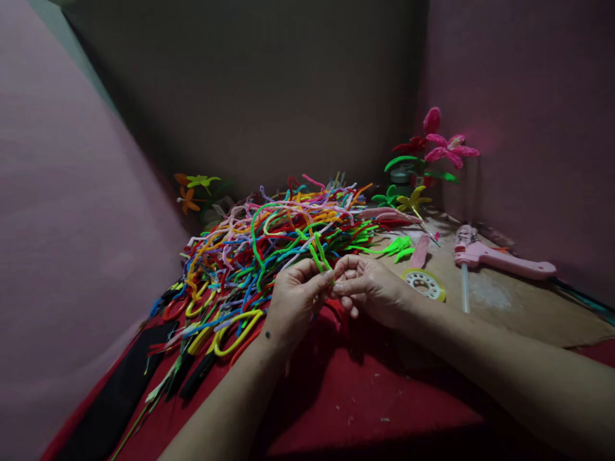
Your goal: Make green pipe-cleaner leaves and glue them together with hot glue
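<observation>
My left hand (300, 294) pinches a bright green pipe cleaner (319, 251) between thumb and fingers, its folded strands sticking up above the grip. Right beside it, my right hand (362, 285) is closed with its fingertips at the pipe cleaner's lower end, against the left thumb. The exact spot where the fingertips meet is partly hidden. Just behind both hands rises a tangled heap of multicoloured pipe cleaners (288, 218). A bundle of bright green leaf-like pieces (398, 247) lies beyond my right hand.
A pink glue gun (509, 259) and a yellow tape roll (438, 289) rest on a brown board (523, 315) at right. Pink flowers (451, 148) stand against the wall. Yellow-handled scissors (240, 342) and a black strip (120, 390) lie left on red cloth (384, 410).
</observation>
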`<state>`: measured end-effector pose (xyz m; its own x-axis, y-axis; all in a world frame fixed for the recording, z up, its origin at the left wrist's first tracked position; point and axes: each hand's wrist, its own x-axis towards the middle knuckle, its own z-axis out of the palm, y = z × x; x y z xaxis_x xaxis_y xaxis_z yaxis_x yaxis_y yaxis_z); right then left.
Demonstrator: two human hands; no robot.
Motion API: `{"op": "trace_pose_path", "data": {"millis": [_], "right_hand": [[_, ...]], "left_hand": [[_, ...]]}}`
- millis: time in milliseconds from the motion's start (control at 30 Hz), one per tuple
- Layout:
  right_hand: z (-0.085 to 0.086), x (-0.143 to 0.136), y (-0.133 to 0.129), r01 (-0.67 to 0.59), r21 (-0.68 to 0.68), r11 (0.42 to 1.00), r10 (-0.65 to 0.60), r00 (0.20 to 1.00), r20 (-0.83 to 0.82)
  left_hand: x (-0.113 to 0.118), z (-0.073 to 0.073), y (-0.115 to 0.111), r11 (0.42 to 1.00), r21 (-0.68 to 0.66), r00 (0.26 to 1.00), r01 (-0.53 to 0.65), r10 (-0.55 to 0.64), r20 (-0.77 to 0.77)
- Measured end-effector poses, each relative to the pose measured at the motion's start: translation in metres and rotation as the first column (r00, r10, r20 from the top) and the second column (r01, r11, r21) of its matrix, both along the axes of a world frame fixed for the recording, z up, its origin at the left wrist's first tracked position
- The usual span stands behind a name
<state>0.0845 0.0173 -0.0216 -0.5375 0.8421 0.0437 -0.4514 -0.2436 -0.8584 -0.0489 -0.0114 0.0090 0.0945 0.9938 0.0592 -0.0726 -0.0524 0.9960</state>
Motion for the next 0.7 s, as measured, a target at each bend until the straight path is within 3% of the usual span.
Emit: {"op": "trace_pose_path", "data": {"millis": [233, 333, 433, 567, 700], "right_hand": [[0.003, 0.003, 0.0, -0.098, -0.085, 0.992, 0.096, 0.995, -0.025], [0.005, 0.003, -0.002, -0.099, -0.07, 0.993, 0.104, 0.992, 0.076], [0.006, 0.0, -0.006, -0.029, -0.039, 0.999, 0.037, 0.974, 0.221], [0.009, -0.003, -0.011, 0.037, 0.119, 0.992, -0.075, 0.94, 0.333], [0.012, -0.003, -0.016, 0.097, 0.354, 0.93, -0.251, 0.872, 0.421]], "left_hand": [[-0.007, -0.003, 0.005, 0.999, 0.039, 0.999, -0.01, 0.012, -0.044], [-0.007, -0.003, 0.005, 0.998, 0.051, 0.999, -0.035, 0.037, -0.038], [-0.003, -0.001, 0.001, 0.998, 0.052, 0.998, -0.045, 0.047, -0.041], [-0.002, -0.001, 0.001, 0.997, 0.007, 0.995, -0.08, 0.08, -0.062], [-0.005, -0.004, 0.005, 0.993, -0.097, 0.997, -0.072, 0.072, -0.009]]}}
